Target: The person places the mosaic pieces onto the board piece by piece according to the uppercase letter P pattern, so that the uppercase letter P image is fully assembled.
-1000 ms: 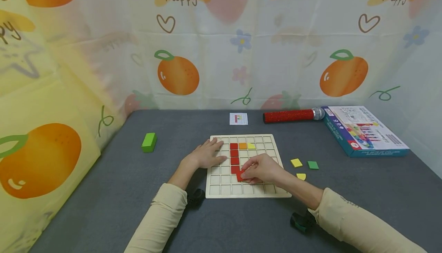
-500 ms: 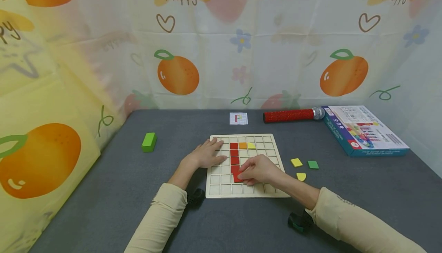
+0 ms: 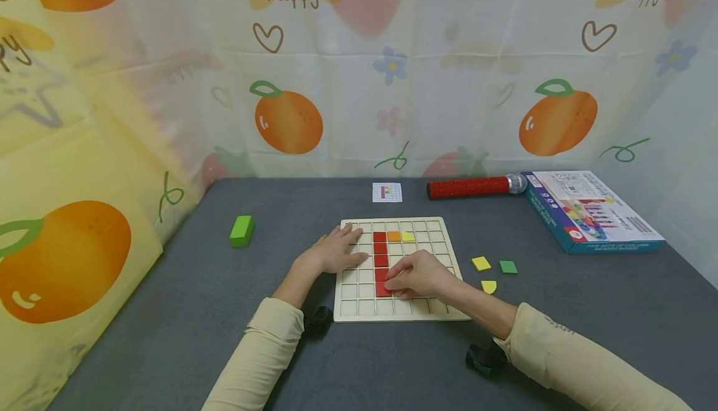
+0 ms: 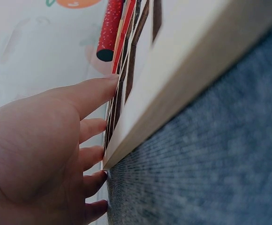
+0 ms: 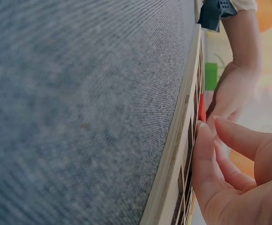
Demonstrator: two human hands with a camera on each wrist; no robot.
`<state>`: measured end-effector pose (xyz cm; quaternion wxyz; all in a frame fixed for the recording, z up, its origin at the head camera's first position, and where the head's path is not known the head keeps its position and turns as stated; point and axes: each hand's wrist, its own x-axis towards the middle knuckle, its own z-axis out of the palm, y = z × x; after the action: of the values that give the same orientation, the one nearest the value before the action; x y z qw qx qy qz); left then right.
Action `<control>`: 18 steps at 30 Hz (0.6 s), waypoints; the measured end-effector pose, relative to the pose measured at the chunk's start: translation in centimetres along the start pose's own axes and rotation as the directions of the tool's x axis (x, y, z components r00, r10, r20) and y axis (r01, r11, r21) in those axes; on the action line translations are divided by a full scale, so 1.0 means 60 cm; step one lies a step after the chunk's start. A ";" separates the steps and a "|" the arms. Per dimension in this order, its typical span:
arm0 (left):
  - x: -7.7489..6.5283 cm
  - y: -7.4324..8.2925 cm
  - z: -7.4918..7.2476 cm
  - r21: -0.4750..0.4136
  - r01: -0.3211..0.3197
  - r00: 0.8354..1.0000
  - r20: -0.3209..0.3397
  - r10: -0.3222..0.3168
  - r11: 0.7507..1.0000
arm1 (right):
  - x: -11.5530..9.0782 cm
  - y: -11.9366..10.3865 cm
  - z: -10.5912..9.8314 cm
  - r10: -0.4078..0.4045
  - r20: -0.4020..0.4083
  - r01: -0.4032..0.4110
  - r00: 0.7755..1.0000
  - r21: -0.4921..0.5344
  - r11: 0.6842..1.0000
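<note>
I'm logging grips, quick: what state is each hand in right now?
Left hand: open, fingers spread on the board.
Right hand: closed, pinching the red tile nearest the person.

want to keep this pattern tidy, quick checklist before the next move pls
1. Board steadied: ok, the left hand rests on the left side of the grid board.
2. Right hand clear of the pieces: not ok, the right hand has its fingertips at the lowest red tile.
3. That tile fully seated: cannot tell, fingers cover part of it.
4. Upper red tiles lined up: ok, they form one column above it.
5. Loose pieces findable: ok, the green tile and two yellow pieces lie right of the board.
6. Match with the printed card: cannot tell, its print is too small.
</note>
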<state>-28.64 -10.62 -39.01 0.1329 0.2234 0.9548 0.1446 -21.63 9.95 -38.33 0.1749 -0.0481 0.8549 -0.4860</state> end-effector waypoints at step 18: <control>0.001 0.000 -0.001 -0.002 0.016 1.000 0.013 -0.016 1.000 | 0.000 -0.002 -0.008 0.024 0.053 -0.025 0.998 0.033 0.999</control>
<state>-28.70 -10.62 -38.99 0.1403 0.2166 0.9555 0.1433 -21.79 10.28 -38.01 0.2041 -0.0474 0.8421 -0.4969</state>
